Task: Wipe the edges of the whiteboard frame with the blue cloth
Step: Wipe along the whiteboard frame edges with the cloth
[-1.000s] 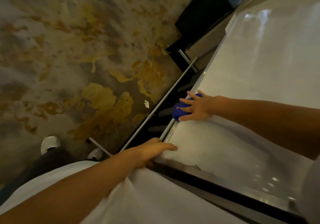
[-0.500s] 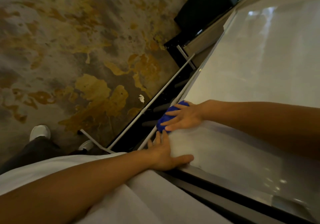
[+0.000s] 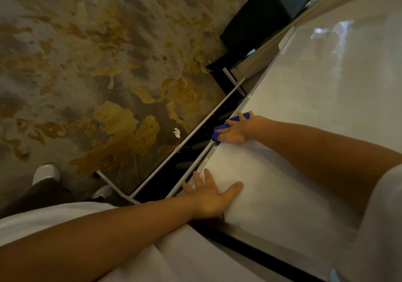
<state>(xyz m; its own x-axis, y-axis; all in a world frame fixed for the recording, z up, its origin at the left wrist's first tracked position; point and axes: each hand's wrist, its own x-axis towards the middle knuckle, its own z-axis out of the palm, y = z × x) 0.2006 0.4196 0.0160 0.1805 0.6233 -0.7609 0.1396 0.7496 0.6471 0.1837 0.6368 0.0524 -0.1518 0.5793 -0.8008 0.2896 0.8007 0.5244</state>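
Note:
The whiteboard (image 3: 315, 112) fills the right side, its silver frame edge (image 3: 264, 81) running diagonally from lower centre to upper right. My right hand (image 3: 238, 129) presses the blue cloth (image 3: 219, 130) flat against that frame edge; only parts of the cloth show around the fingers. My left hand (image 3: 212, 191) lies flat on the board surface near the lower corner, fingers spread, holding nothing.
A white stand rail (image 3: 189, 139) runs beside the frame over a dark gap. Patterned grey and gold carpet (image 3: 97, 75) covers the left, with a white scrap (image 3: 176, 132) on it. My shoes (image 3: 45, 173) show at lower left. A dark box (image 3: 258, 18) stands at the top.
My left hand moved from the board's corner edge onto the board face and spread flat. My right hand with the cloth slid toward my left hand along the frame, then back away up the edge.

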